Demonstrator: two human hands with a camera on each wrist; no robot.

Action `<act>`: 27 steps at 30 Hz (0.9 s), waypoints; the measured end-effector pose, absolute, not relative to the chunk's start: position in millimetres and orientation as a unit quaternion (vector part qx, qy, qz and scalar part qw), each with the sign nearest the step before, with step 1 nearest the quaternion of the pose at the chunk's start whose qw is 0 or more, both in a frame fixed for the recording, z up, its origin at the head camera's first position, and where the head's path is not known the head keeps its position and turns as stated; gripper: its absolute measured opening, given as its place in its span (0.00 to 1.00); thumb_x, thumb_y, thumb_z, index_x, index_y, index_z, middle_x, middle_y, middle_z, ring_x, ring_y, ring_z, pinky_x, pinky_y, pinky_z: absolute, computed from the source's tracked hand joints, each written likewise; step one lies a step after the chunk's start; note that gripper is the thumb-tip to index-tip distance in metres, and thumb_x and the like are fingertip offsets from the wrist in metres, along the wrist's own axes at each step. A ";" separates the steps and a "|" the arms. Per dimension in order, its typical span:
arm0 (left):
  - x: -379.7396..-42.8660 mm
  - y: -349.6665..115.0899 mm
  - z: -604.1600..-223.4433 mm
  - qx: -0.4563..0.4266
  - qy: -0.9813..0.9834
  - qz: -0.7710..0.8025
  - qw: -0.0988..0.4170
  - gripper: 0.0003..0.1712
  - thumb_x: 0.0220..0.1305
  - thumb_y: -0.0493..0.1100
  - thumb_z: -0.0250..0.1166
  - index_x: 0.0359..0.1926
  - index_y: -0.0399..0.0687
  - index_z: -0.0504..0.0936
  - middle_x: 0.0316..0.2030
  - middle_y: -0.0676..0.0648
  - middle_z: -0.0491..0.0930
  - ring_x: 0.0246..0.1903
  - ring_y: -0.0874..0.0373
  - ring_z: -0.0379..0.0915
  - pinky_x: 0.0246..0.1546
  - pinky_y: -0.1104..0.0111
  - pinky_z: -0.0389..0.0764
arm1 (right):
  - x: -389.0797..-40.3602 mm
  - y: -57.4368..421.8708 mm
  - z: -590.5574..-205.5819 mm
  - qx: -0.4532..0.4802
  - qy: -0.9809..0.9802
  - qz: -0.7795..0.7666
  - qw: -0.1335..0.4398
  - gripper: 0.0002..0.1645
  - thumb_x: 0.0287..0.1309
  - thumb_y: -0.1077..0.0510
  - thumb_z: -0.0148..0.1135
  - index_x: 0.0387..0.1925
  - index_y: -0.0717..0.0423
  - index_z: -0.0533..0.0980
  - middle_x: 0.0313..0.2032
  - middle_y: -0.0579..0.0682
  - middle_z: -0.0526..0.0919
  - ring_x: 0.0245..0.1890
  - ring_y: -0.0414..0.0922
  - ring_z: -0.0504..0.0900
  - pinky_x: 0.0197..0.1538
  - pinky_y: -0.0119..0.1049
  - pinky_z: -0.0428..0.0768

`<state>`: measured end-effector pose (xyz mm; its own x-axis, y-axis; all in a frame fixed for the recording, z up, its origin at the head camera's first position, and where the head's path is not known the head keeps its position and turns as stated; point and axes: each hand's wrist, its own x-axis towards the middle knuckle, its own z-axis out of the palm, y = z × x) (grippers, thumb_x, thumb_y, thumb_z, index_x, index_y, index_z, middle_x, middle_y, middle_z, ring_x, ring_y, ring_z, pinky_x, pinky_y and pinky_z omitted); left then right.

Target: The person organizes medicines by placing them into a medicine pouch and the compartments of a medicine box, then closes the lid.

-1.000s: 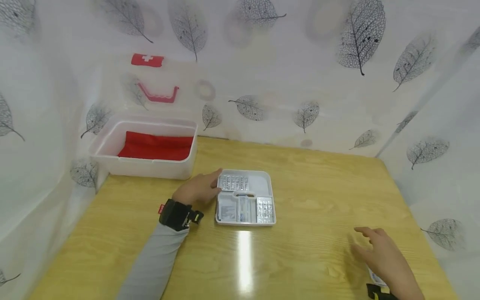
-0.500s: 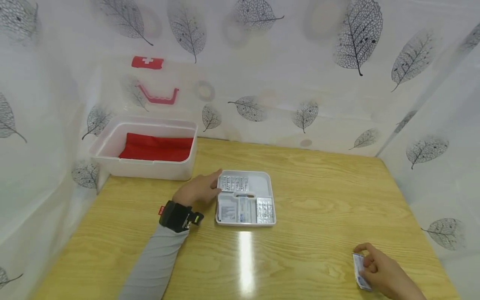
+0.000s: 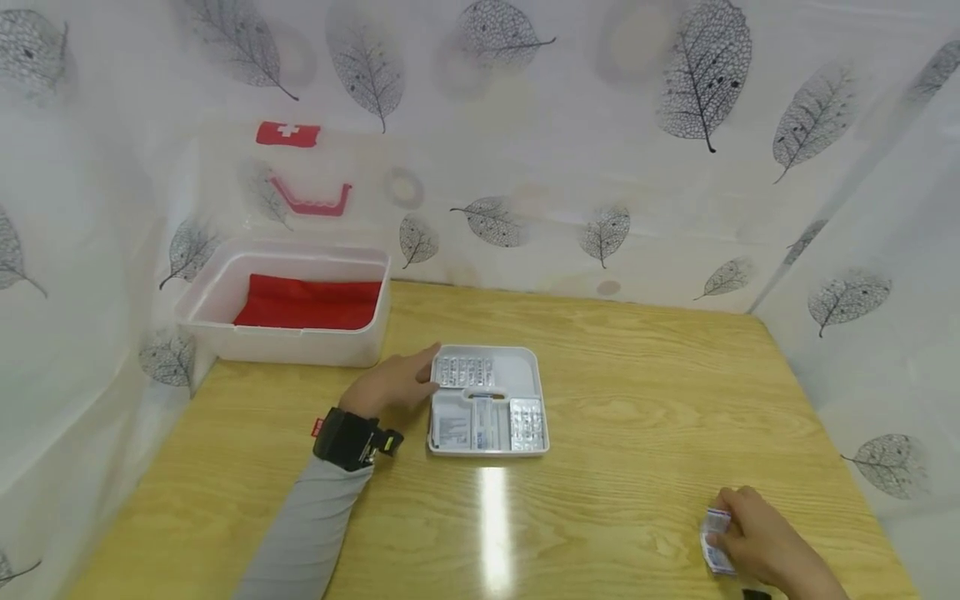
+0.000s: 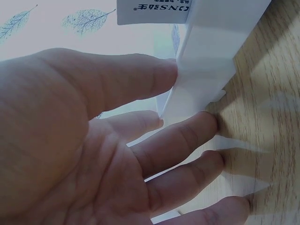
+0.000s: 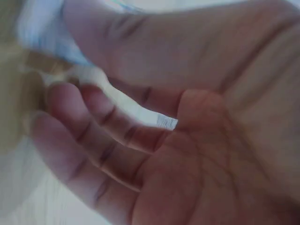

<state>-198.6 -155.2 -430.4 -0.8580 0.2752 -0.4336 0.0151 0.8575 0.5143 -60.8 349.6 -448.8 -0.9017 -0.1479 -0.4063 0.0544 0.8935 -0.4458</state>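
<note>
My left hand [image 3: 392, 385] rests at the left side of a white divided tray [image 3: 519, 367]. In the left wrist view its thumb touches the tray's outer wall [image 4: 206, 61], while the other fingers reach out loosely below, close over the table. Blister packs [image 3: 527, 423] and flat packets [image 3: 452, 427] lie in the tray's compartments. At the lower right, my right hand [image 3: 768, 542] pinches a small white and blue packet [image 3: 717, 557] between thumb and index finger. The right wrist view shows this packet [image 5: 47, 33] blurred, with the other fingers loosely curled.
A translucent white bin [image 3: 300, 343] with red cloth [image 3: 307, 302] inside stands at the back left. Behind it, a pink handle [image 3: 315, 204] and a red white-cross label [image 3: 288, 134] show against the leaf-patterned curtain [image 3: 525, 125]. The wooden table [image 3: 630, 400] spreads below.
My right hand has closed its fingers on the small packet and turned it slightly at the lower right. The left hand stays at the tray. The head view has shifted a little.
</note>
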 end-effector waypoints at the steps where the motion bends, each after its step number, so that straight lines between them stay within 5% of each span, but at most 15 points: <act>1: -198.2 -155.8 -430.4 0.078 0.931 0.252 0.254 0.41 0.75 0.53 0.56 0.82 0.57 0.48 0.73 0.45 0.66 0.59 0.46 0.71 0.59 0.51 0.73 | -63.1 344.3 -446.8 -0.021 0.947 -0.228 0.224 0.13 0.57 0.64 0.71 0.39 0.59 0.74 0.32 0.51 0.72 0.30 0.44 0.69 0.30 0.31 0.69; 8: -199.0 -157.2 -430.1 0.083 0.932 0.248 0.253 0.41 0.76 0.52 0.56 0.82 0.56 0.48 0.71 0.46 0.69 0.53 0.47 0.71 0.50 0.56 0.72 | -85.3 300.1 -423.4 -0.115 0.939 -0.248 0.209 0.07 0.65 0.63 0.64 0.41 0.55 0.74 0.28 0.44 0.77 0.24 0.35 0.72 0.26 0.31 0.72; 17: -198.1 -157.1 -432.6 0.074 0.930 0.255 0.253 0.42 0.75 0.53 0.57 0.82 0.57 0.47 0.73 0.46 0.67 0.68 0.46 0.67 0.68 0.48 0.66 | -117.4 238.6 -376.2 -0.234 0.931 -0.237 0.148 0.03 0.69 0.62 0.61 0.40 0.52 0.74 0.25 0.40 0.77 0.19 0.32 0.67 0.24 0.30 0.68; 22: -197.7 -156.2 -431.3 0.076 0.930 0.258 0.250 0.42 0.75 0.52 0.57 0.82 0.56 0.48 0.72 0.46 0.67 0.71 0.44 0.64 0.70 0.47 0.64 | -126.2 211.2 -363.5 -0.254 0.929 -0.239 0.126 0.03 0.68 0.62 0.62 0.39 0.52 0.76 0.27 0.39 0.79 0.23 0.32 0.71 0.26 0.30 0.71; 27: -197.5 -155.8 -433.7 0.079 0.931 0.255 0.248 0.42 0.75 0.52 0.57 0.82 0.57 0.48 0.71 0.46 0.69 0.62 0.46 0.71 0.63 0.49 0.71 | -132.1 188.2 -362.5 -0.256 0.926 -0.255 0.110 0.06 0.66 0.63 0.64 0.38 0.50 0.75 0.27 0.39 0.80 0.25 0.34 0.74 0.28 0.30 0.74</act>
